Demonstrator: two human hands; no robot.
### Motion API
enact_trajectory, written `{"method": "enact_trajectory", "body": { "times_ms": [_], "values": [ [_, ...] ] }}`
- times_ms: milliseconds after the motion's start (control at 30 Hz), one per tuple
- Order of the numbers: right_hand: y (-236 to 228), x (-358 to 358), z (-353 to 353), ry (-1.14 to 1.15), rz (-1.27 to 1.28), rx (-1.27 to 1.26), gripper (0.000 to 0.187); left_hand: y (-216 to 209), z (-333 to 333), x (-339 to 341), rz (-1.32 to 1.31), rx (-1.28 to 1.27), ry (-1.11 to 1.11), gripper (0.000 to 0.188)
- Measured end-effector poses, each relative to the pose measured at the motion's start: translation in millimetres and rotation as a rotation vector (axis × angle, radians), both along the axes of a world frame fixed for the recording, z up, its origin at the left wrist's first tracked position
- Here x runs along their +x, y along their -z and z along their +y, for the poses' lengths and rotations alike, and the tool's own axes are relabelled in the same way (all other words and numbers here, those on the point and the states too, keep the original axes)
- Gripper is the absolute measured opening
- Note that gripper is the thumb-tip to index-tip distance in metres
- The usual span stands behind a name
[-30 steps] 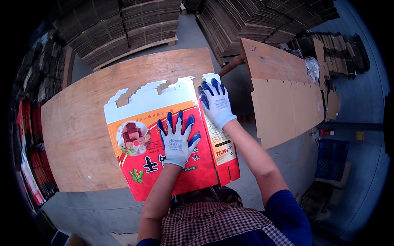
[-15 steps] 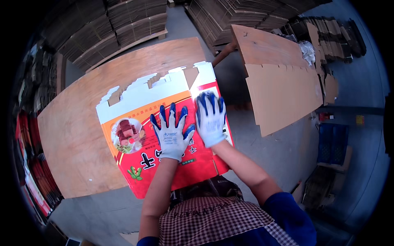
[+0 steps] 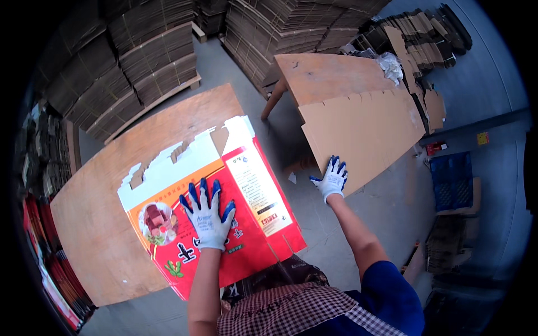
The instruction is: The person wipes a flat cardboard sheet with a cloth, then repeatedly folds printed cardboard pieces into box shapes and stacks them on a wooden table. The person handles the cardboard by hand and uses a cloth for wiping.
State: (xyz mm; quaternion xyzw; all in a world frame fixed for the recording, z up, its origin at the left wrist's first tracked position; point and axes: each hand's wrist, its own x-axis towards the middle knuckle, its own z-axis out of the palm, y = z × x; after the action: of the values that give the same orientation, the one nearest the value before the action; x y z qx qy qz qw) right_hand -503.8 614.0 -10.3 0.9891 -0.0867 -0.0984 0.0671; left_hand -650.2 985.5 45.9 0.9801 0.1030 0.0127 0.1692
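Big wooden table [image 3: 101, 241] on the left from where I'm standing, second wooden table [image 3: 336, 73] beyond the gap, right. Brown cardboard sheet [image 3: 364, 134] lies on that one. Red printed carton blank [image 3: 244, 207] is flat on the first, overhanging the near edge by the worker's apron [image 3: 297, 305]. Left hand [image 3: 207, 215]: palm down on the blank, fingers spread, grasping nothing. Right hand [image 3: 333, 179]: fingers extended, thumb out, at the sheet's near corner; can't tell if touching.

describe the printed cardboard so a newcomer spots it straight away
Find the wooden table at left. The printed cardboard lies flat across its right side. Mostly red, with a jagged white far edge, it differs from the plain brown sheet farther right.
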Motion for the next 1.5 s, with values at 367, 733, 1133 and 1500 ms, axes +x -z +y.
{"method": "enact_trajectory", "body": {
  "times_ms": [367, 733, 1133, 1500],
  "values": [
    [-143, 21, -12, -0.179, -0.076, 0.337, 0.058, 23, 29, -20, -0.302, -0.356, 0.025, 0.057],
    [-435, -46, -74, -1.048, -0.473, 0.831, 0.039, 33, 67, -91, -0.221, -0.178, -0.153, 0.052],
    [-90, -97, 95, 0.356, 0.600, 1.713, 0.054, 50, 136, -131, -0.520, -1.693, -0.532, 0.062],
    [-59, -127, 145, 0.150, 0.755, 1.354, 0.044, -1, 103, -83, -0.289, -0.135, -0.235, 0.061]
  ]
}}
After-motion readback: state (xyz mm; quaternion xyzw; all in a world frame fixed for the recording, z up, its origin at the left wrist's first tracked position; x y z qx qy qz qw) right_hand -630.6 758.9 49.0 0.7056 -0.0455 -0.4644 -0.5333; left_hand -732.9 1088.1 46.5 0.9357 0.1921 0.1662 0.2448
